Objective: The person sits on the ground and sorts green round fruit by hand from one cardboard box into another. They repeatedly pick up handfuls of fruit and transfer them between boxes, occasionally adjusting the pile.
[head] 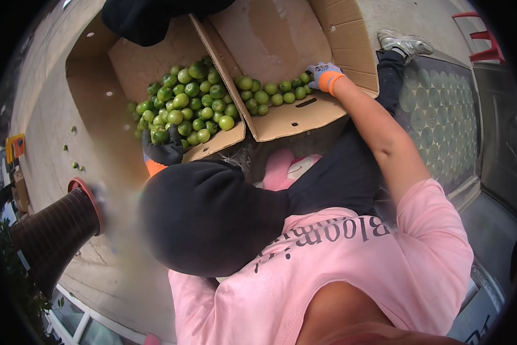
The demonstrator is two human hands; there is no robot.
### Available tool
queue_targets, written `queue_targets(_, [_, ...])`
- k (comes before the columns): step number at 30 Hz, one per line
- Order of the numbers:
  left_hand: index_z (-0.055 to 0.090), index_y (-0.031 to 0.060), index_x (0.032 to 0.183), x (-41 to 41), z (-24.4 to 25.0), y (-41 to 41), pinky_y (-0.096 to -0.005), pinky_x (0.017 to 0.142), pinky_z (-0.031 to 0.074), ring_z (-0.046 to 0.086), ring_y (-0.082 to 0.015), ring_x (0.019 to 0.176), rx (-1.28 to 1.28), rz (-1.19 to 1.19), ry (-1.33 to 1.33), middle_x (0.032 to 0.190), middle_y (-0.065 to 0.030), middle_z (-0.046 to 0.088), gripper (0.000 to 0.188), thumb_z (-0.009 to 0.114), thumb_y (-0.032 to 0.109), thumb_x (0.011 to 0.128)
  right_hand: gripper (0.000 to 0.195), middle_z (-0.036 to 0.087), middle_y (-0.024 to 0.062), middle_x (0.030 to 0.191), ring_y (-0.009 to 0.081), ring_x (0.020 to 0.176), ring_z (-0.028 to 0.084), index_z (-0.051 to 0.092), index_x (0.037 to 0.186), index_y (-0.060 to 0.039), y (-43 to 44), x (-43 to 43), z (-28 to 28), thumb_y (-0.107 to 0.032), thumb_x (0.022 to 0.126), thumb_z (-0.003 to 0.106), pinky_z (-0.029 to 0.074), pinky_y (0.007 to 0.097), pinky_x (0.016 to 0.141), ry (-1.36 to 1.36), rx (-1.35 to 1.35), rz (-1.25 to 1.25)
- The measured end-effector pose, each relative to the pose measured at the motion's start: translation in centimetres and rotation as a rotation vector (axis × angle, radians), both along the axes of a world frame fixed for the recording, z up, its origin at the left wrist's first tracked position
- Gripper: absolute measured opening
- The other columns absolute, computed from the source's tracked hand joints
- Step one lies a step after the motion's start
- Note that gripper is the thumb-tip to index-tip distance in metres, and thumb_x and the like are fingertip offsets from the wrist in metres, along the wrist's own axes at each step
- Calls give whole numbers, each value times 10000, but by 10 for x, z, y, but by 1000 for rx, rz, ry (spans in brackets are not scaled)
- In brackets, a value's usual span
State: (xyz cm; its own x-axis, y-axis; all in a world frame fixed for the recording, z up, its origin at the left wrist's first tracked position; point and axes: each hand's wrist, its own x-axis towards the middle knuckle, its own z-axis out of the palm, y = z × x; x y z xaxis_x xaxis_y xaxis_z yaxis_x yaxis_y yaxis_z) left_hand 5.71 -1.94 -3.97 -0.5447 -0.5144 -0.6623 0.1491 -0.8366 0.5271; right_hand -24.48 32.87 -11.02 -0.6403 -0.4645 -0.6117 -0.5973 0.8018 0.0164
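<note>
Two cardboard boxes stand side by side before me. A heap of small round green fruits [180, 101] fills the near part of the left box [133, 62]. A shorter row of the same fruits [277, 99] lies along the near wall of the right box [280, 34]. My left hand [170, 144], in a dark glove with an orange cuff, has thumb and fingers around a green fruit [159, 136] at the heap's near left corner. My right hand [325, 76], gloved in grey, is at the row's right end beside the fruits; its fingertips are partly hidden.
A few loose fruits [75, 165] lie on the concrete floor at left, near a ribbed brown pot-like container [60, 233]. Dark cloth [154, 19] overhangs the left box. My raised knee [215, 215] is close to my left arm. A red plastic stool [485, 39] stands far right.
</note>
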Motion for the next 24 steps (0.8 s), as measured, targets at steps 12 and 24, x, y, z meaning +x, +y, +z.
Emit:
queue_targets(12, [352, 24, 1345, -5, 9, 9, -342, 945, 473, 506, -274, 1191, 175, -96, 74, 1320, -186, 463, 568, 561, 333, 916, 482, 549, 135, 1229, 329, 1141, 529, 549, 1231, -188, -13, 5, 4, -409, 812, 638, 447, 433, 922, 4, 12, -29])
queue_targets(24, [433, 22, 1330, -9, 14, 15, -321, 943, 454, 478, -223, 1212, 83, -341, 112, 1345, -133, 468, 523, 503, 370, 945, 500, 567, 109, 1179, 272, 1075, 558, 603, 1174, -173, -50, 50, 61, -450, 766, 688, 454, 393, 926, -40, -964, -215])
